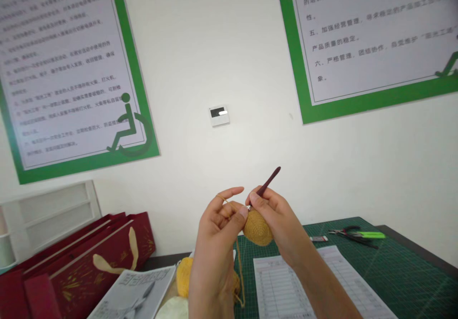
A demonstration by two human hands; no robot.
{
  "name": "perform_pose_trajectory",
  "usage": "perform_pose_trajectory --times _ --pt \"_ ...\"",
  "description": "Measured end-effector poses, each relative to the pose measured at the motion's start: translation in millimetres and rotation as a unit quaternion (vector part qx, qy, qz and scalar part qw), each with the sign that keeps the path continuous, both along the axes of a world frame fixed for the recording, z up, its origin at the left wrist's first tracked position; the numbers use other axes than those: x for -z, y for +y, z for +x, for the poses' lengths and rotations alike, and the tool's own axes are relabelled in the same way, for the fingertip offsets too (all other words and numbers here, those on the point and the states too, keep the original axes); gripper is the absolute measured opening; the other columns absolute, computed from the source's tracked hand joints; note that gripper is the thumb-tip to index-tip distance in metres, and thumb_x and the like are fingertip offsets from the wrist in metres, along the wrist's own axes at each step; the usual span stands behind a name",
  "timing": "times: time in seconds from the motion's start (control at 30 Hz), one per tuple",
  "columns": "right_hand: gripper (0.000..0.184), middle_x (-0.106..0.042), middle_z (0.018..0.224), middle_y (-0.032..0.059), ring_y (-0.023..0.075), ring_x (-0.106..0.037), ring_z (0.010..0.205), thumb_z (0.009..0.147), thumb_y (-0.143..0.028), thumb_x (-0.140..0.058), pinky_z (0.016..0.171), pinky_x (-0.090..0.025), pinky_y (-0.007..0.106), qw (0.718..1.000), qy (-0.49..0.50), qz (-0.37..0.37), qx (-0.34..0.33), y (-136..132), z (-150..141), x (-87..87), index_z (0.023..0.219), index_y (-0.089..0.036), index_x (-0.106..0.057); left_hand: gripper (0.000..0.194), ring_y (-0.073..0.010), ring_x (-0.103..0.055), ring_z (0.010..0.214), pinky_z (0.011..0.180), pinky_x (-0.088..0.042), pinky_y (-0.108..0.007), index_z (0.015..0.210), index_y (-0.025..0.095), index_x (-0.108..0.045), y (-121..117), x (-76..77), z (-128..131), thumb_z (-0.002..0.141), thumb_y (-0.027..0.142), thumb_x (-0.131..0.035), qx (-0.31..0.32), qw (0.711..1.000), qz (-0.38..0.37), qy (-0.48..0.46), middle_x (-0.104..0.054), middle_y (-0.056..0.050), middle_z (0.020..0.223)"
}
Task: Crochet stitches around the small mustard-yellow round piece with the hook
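A round, mustard-yellow crochet piece [258, 228] hangs between my two hands, above the table. My left hand [223, 221] pinches its upper left edge between thumb and fingers, with the index finger stretched out and yarn [222, 197] looped over it. In my right hand [270, 207] is a crochet hook [269, 180] with a dark maroon handle, pointing up to the right. Its metal tip meets the edge of the piece near my left thumb. A strand of yarn [241, 276] drops from the work toward the table behind my left wrist.
A green cutting mat [404, 271] covers the table, bearing a printed form [282, 285], pliers [348, 233] and a bright green tool [372, 235]. To the left are a yellow yarn ball [184, 276], a printed sheet [134, 292] and maroon gift bags [89, 266]. Posters hang on the wall.
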State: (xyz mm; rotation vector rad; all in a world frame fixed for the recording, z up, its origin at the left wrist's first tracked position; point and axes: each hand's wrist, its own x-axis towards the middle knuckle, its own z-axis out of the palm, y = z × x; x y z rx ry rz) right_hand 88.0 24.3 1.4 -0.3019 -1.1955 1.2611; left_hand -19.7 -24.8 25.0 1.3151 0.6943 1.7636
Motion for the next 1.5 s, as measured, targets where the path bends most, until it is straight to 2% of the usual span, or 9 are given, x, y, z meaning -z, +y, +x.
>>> perform_pose_trajectory --times 0.23,0.37,0.53,0.63,0.83,0.93,1.03,1.23,1.5 --pt "0.042 -0.063 0.071 -0.0018 0.0102 -0.054 0.063 0.08 -0.055 -0.076 0.058 -0.039 0.023 0.997 -0.037 -0.01 -0.062 8.3 10.4 0.3 0.091 -0.016 -0.067 0.04 -0.0114 -0.057 0.061 0.06 -0.045 -0.024 0.113 0.011 -0.068 11.2 6.5 -4.6 0.075 0.017 -0.081 -0.003 1.0 0.005 0.004 -0.07 0.0 0.067" --pt "0.04 -0.067 0.076 0.0014 0.0124 -0.059 0.069 0.084 -0.052 -0.073 0.065 -0.045 0.025 0.991 -0.059 -0.01 -0.117 15.8 17.3 4.8 0.09 -0.013 -0.068 0.028 -0.0135 -0.061 0.062 0.058 -0.052 -0.028 0.113 0.015 -0.066 23.4 11.4 -8.7 0.086 0.014 -0.072 -0.01 1.0 -0.011 0.02 -0.067 0.002 0.077" --pt "0.026 -0.07 0.103 0.0049 0.0174 -0.067 0.088 0.095 -0.039 -0.063 0.078 -0.057 0.036 0.987 -0.071 -0.028 -0.139 28.0 35.2 43.9 0.105 -0.015 -0.066 0.025 -0.0193 -0.068 0.082 0.069 -0.059 -0.037 0.116 0.016 -0.065 55.2 29.9 -3.5 0.094 0.029 -0.065 0.038 0.992 -0.109 0.049 -0.07 -0.007 0.108" --pt "0.03 -0.067 0.118 0.008 0.021 -0.068 0.099 0.096 -0.038 -0.062 0.086 -0.058 0.042 0.984 -0.091 -0.068 -0.138 35.7 53.1 84.0 0.118 -0.016 -0.063 0.032 -0.0241 -0.069 0.096 0.078 -0.06 -0.044 0.123 0.017 -0.064 73.8 59.0 6.4 0.094 0.031 -0.065 0.094 0.979 -0.173 0.054 -0.068 -0.01 0.121" --pt "0.032 -0.066 0.122 0.0087 0.0221 -0.068 0.102 0.096 -0.034 -0.063 0.086 -0.059 0.043 0.968 -0.153 -0.152 -0.13 57.7 73.1 160.6 0.123 -0.017 -0.062 0.035 -0.0262 -0.068 0.102 0.083 -0.059 -0.047 0.126 0.018 -0.062 96.1 149.4 14.6 0.094 0.032 -0.065 0.141 0.959 -0.244 0.027 -0.066 -0.011 0.126" --pt "0.033 -0.065 0.124 0.009 0.0225 -0.067 0.104 0.096 -0.035 -0.063 0.087 -0.058 0.044 0.962 -0.166 -0.179 -0.12 69.4 70.2 185.7 0.124 -0.017 -0.061 0.034 -0.0253 -0.068 0.099 0.081 -0.059 -0.046 0.125 0.018 -0.063 107.2 185.8 9.7 0.094 0.031 -0.065 0.139 0.957 -0.254 0.012 -0.066 -0.011 0.124" --pt "0.033 -0.065 0.124 0.009 0.0226 -0.067 0.104 0.096 -0.035 -0.063 0.087 -0.058 0.044 0.959 -0.176 -0.191 -0.115 77.2 68.3 201.3 0.123 -0.017 -0.061 0.031 -0.0239 -0.069 0.096 0.078 -0.06 -0.044 0.122 0.017 -0.064 118.6 207.5 2.5 0.094 0.03 -0.066 0.141 0.957 -0.254 0.002 -0.068 -0.01 0.12" --pt "0.03 -0.067 0.12 0.0082 0.0213 -0.068 0.1 0.095 -0.033 -0.064 0.085 -0.059 0.042 0.95 -0.201 -0.207 -0.121 80.5 69.0 216.4 0.12 -0.016 -0.063 0.03 -0.0235 -0.069 0.094 0.077 -0.06 -0.043 0.122 0.017 -0.064 133.1 222.9 -7.7 0.094 0.03 -0.066 0.146 0.959 -0.242 -0.01 -0.068 -0.01 0.119" --pt "0.031 -0.067 0.119 0.0083 0.0212 -0.068 0.1 0.096 -0.036 -0.062 0.085 -0.059 0.042 0.956 -0.155 -0.226 -0.103 81.3 54.0 226.8 0.12 -0.016 -0.062 0.03 -0.0229 -0.069 0.093 0.076 -0.06 -0.042 0.122 0.017 -0.064 136.3 224.6 -11.6 0.094 0.03 -0.066 0.162 0.956 -0.244 -0.008 -0.068 -0.009 0.118"
